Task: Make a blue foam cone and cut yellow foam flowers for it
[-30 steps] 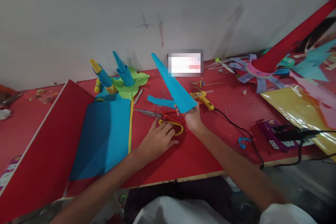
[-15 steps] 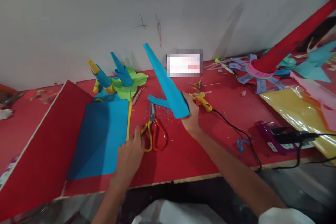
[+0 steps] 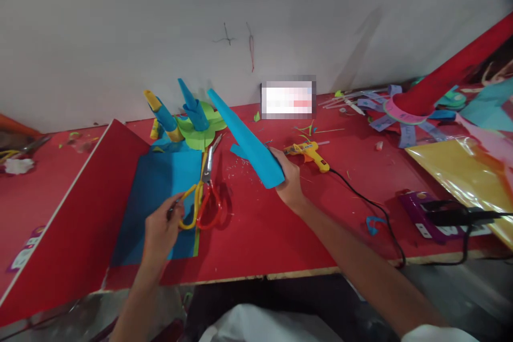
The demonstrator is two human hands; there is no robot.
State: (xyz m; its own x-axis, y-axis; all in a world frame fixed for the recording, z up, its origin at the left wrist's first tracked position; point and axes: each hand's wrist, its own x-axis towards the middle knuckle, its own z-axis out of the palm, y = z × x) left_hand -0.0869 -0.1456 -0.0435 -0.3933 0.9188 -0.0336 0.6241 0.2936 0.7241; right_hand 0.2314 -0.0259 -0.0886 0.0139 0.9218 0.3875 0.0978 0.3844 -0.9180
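My left hand [image 3: 163, 228] grips the yellow handle of a pair of scissors [image 3: 207, 176], whose other handle is red. The scissors' blades point away from me, over the right edge of a blue paper sheet [image 3: 160, 192]. In my right hand [image 3: 289, 180] is a blue paper cone [image 3: 250, 144], its narrow tip slanting up and to the left. A blue paper strip [image 3: 239, 152] juts out from behind the cone on its left. Part of my right hand's fingers is hidden by the cone. A yellow glue gun [image 3: 310, 154] lies just beyond that hand.
A red board [image 3: 76, 219] stands slanted at the left. Blue paper shapes on green paper leaves [image 3: 198, 139] stand near the wall. To the right are a red paper cone [image 3: 452, 69], a purple box [image 3: 428, 219] with a black plug, and the glue gun's cable [image 3: 364, 200].
My left hand has moved left with the scissors, bringing them from the bare red table to the blue sheet's edge. The blue cone has tilted further left and lowered its tip.
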